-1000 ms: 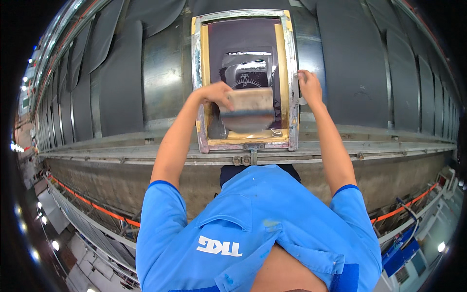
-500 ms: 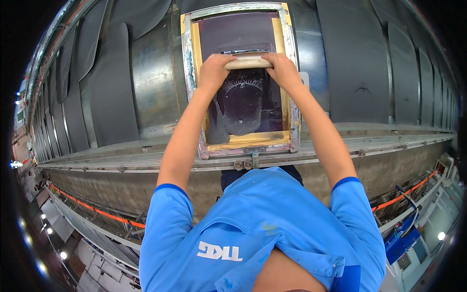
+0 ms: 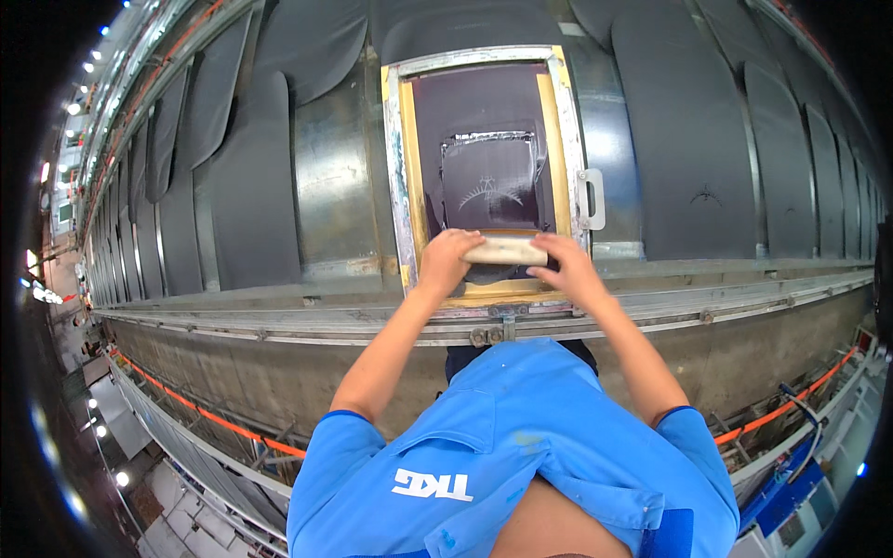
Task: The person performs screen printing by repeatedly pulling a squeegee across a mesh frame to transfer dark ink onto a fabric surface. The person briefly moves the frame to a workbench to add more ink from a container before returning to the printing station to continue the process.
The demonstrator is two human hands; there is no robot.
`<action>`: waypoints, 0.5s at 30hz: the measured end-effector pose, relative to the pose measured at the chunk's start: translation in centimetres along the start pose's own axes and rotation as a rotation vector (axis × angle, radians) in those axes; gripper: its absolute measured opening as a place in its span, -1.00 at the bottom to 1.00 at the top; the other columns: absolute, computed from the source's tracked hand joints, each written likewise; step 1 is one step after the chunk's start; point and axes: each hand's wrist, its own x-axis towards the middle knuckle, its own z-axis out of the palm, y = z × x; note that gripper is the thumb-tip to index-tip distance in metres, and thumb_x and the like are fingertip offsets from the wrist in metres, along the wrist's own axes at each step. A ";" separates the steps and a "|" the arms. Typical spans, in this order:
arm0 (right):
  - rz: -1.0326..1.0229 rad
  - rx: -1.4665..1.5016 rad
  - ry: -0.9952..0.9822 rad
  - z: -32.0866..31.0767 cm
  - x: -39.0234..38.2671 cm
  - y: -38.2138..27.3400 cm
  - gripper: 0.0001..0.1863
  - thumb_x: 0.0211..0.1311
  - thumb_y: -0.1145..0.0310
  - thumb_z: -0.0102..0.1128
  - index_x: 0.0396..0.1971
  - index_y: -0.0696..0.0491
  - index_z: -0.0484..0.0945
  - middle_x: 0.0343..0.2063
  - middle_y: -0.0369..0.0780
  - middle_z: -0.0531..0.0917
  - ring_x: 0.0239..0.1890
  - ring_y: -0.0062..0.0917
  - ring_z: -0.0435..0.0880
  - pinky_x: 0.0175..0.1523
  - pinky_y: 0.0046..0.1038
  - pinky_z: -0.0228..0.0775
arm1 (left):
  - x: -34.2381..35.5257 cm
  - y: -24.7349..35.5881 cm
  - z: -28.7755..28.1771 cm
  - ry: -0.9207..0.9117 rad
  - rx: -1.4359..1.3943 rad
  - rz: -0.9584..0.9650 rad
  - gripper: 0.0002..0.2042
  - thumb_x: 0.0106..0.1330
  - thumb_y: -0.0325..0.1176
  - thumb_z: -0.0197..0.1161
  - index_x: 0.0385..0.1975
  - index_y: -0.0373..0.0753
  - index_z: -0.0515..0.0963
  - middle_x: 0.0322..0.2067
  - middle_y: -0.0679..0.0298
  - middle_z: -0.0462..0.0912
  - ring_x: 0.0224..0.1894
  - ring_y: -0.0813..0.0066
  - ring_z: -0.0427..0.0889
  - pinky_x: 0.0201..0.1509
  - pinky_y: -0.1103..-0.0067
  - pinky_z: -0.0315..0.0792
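My left hand (image 3: 449, 256) and my right hand (image 3: 567, 265) grip either end of a pale squeegee (image 3: 504, 249), at the lower end of a printing screen inside a metal frame (image 3: 399, 167) edged with yellow tape. Above the squeegee, the dark mesh (image 3: 476, 102) shows a wet, glossy patch with a pale arched motif (image 3: 488, 191). A metal side handle (image 3: 591, 200) sticks out from the frame's right side, apart from my right hand. The squeegee's blade is mostly hidden under its handle.
Dark cut panels (image 3: 677, 167) lie along a long metal bed (image 3: 335, 195) on both sides, some bearing small printed motifs. A rail (image 3: 233, 325) runs along the near edge, above my body. An orange strip (image 3: 209, 414) runs lower down, behind my arms.
A second ago my right hand held the frame's side. Half a second ago both hands had the squeegee high on the screen; now they have pulled it down toward my body.
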 end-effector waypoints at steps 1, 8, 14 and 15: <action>0.148 0.196 0.054 -1.5 1.1 0.8 -0.45 0.08 0.17 0.53 0.06 0.08 0.63 0.09 -0.08 0.63 0.23 -0.26 0.55 0.34 -0.32 0.34 | 1.6 -0.9 -0.5 -0.003 -0.043 -0.023 -0.50 -0.13 -0.66 0.33 -0.08 -0.11 0.71 -0.05 0.28 0.73 0.02 0.24 0.65 0.17 0.39 0.52; 0.573 0.405 0.372 -5.1 8.0 9.9 -0.62 0.32 0.21 0.28 0.09 -0.01 0.59 -0.26 -0.06 0.65 -0.22 -0.27 0.63 -0.06 -0.28 0.45 | 13.2 -5.0 -4.0 0.006 -0.005 -0.165 -0.64 0.06 -0.51 0.39 -0.09 -0.09 0.72 -0.13 0.16 0.75 -0.05 0.12 0.69 0.07 0.36 0.54; 0.445 0.196 0.564 -2.7 9.8 8.8 -0.74 0.39 0.18 0.19 -0.04 -0.03 0.61 -0.46 -0.12 0.65 -0.36 -0.34 0.61 -0.17 -0.30 0.41 | 7.3 -6.0 -0.1 0.150 0.058 -0.023 -0.40 -0.06 -0.65 0.39 0.09 -0.06 0.63 0.17 0.27 0.61 0.25 0.18 0.52 0.36 0.40 0.39; 0.475 0.183 0.574 -3.4 9.6 8.4 -0.76 0.40 0.18 0.18 -0.06 -0.05 0.62 -0.46 -0.08 0.67 -0.33 -0.26 0.67 -0.13 -0.25 0.43 | 6.1 -4.8 0.3 0.130 0.037 -0.028 -0.37 -0.06 -0.65 0.39 0.12 -0.07 0.61 0.20 0.25 0.58 0.28 0.17 0.48 0.39 0.39 0.36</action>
